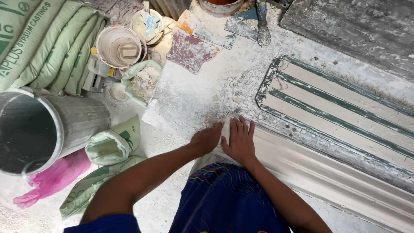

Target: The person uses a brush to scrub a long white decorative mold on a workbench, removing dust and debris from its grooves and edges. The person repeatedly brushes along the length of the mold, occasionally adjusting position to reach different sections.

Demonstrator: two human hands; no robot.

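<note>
Plaster moulding (310,168) runs along the near edge of our dusty tabletop (194,90); we press its end, right hand (239,140) flat with fingers spread, left hand (208,138) loosely curled beside, grasping nothing. We judge smoothing underway; next calls for even pressure.

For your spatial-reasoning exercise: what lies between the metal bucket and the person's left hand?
In the head view, a rolled-down green sack lies on the dusty floor between the metal bucket and the left hand.
</note>
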